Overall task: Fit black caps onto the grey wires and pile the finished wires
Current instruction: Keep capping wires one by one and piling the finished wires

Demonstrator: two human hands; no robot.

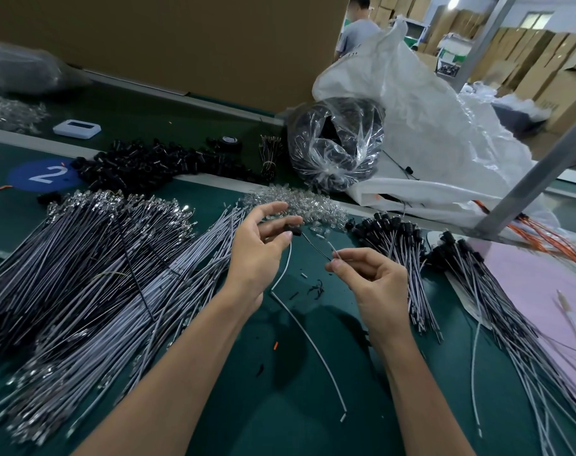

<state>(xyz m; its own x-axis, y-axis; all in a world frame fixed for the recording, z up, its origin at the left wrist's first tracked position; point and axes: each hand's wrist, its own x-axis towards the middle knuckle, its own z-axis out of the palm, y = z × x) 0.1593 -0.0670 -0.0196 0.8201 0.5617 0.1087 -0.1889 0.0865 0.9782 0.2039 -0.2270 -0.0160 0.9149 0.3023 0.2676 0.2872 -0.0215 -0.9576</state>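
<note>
My left hand (258, 250) pinches a small black cap (292, 229) between thumb and fingertips above the green table. My right hand (370, 278) pinches the thin ends of a wire (316, 246) that run up to the cap. The grey wire (308, 337) hangs from the hands and trails across the mat toward me. A large heap of uncapped grey wires (92, 274) lies on the left. A pile of capped wires (421, 261) lies on the right. Loose black caps (148, 166) are heaped at the back.
Clear plastic pieces (300, 202) lie beyond my hands. A clear bag of black parts (336, 146) and a big white sack (421, 126) stand at the back right. A grey metal post (537, 172) slants at right, with orange wires (543, 241) and a pink sheet (537, 284).
</note>
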